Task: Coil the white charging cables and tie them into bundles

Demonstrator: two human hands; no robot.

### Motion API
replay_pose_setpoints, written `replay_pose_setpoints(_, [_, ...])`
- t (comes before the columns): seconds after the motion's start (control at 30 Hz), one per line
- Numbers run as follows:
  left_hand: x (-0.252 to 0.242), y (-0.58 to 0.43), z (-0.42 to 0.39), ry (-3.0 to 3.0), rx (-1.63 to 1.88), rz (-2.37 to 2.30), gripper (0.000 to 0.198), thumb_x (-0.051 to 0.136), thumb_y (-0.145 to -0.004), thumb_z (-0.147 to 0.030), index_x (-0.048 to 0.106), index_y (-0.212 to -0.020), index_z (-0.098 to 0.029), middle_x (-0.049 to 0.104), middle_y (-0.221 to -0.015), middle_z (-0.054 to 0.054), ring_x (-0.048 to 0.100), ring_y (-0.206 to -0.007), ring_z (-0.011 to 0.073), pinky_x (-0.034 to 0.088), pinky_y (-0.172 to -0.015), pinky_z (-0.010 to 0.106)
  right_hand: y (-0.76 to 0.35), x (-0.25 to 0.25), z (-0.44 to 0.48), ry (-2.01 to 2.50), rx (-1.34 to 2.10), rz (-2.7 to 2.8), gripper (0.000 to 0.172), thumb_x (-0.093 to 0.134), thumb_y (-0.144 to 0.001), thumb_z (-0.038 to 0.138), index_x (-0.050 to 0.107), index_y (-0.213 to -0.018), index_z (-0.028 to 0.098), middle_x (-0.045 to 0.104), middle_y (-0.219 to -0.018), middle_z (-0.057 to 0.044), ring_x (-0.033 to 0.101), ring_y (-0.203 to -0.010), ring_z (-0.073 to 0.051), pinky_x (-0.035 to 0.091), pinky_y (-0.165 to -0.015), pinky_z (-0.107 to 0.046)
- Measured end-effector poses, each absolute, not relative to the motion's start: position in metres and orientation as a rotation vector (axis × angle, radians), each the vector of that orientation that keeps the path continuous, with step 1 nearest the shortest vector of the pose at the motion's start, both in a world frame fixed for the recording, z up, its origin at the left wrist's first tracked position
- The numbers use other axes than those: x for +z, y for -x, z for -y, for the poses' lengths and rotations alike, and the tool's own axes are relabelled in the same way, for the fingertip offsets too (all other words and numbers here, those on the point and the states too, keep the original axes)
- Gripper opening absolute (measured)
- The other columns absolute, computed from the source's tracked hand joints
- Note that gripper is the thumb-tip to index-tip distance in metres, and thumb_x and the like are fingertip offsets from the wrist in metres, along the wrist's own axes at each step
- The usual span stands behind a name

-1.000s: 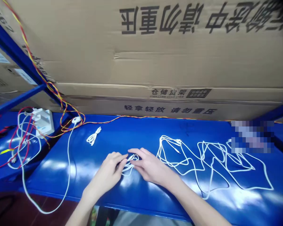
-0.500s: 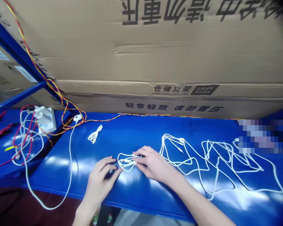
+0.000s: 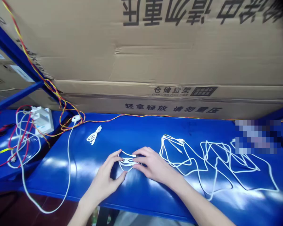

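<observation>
A small coil of white cable (image 3: pixel 127 162) lies on the blue shelf, between my two hands. My right hand (image 3: pixel 153 163) pinches the coil's right side, near a white plug end. At the coil's left edge is my left hand (image 3: pixel 108 175), its thumb and fingers apart and curved around the loops. The fingertips seem to touch the cable, but I see no closed grip. Behind and to the left rests a tied bundle of white cable (image 3: pixel 94 135). To the right of my right hand, loose white cables (image 3: pixel 217 163) spread in tangled loops.
Large cardboard boxes (image 3: pixel 141 59) stand behind the blue shelf (image 3: pixel 136 131). Twisted red and yellow wire (image 3: pixel 103 120) runs along the back. On the left are a white power adapter (image 3: pixel 43 121), tangled cords and a white cord hanging over the front edge. A blurred patch covers the right rear.
My left hand has moved right and slightly up, bringing its fingers around the coil's left edge. My right hand keeps its pinch. The view has shifted slightly.
</observation>
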State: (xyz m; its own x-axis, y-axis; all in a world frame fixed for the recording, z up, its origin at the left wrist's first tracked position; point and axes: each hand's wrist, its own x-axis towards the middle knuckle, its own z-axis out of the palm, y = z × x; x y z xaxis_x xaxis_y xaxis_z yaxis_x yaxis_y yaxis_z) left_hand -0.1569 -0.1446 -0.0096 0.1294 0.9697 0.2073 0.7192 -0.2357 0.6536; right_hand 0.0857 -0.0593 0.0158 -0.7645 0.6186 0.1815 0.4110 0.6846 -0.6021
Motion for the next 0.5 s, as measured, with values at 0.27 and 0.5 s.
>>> replay_pose_setpoints(0.27, [-0.019,0.164,0.145,-2.238,0.961,-1.738,0.037,0.078,-0.088,-0.038,0.065,-0.122,-0.028,0.069,-0.132,0.008,0.063,-0.13,0.0303,0.044,-0.119,0.058,-0.08,0.021,0.068,0.908,0.784,2.482,0.013,0.064,-0.09,0.018,0.069,-0.102,0.021,0.063,-0.13,-0.009,0.057,-0.121,-0.026,0.044,-0.109,-0.046])
replay_pose_setpoints(0.5, [-0.021,0.162,0.149,-2.25,0.93,-1.731,0.046,0.072,-0.094,-0.035,0.06,-0.137,-0.03,0.068,-0.14,0.008,0.064,-0.13,0.0304,0.047,-0.116,0.059,-0.073,0.02,0.074,0.899,0.706,2.517,0.026,0.055,-0.104,0.031,0.069,-0.124,0.023,0.058,-0.139,-0.012,0.049,-0.13,-0.029,0.042,-0.11,-0.049])
